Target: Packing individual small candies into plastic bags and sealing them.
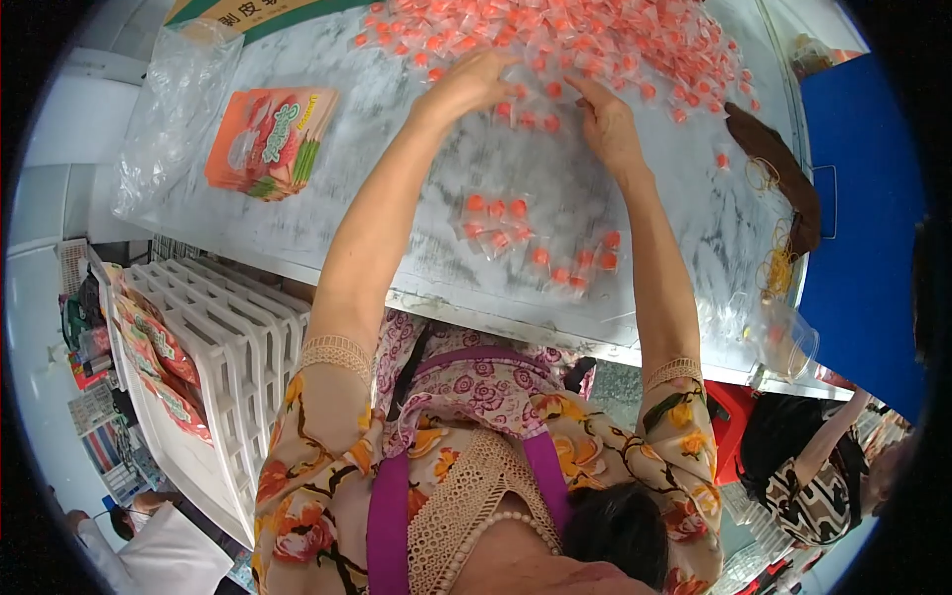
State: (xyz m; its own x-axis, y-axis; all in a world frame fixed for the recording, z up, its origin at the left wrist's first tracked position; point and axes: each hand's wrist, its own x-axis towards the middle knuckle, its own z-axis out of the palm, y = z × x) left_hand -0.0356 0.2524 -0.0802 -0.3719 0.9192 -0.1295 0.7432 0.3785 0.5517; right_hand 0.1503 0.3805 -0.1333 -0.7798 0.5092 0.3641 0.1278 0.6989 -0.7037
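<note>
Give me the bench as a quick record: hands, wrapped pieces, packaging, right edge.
Left hand: fingers at the near edge of the main pile; grip unclear
Right hand: index finger extended toward the loose pieces; grip unclear
Main pile: orange-red pieces in clear wrappers, far side of table
Between hands: a few loose pieces
Nearer the person: two small groups
Packaging, left: printed orange bags, clear plastic bag
Right edge: yellow rubber bands, clear cup

I count 2 hands (pixel 471 83) | 12 wrapped sweets (pixel 519 208), centre | 1 sweets pile (pixel 635 45), top | 1 packet stack (pixel 268 144), upper left
</note>
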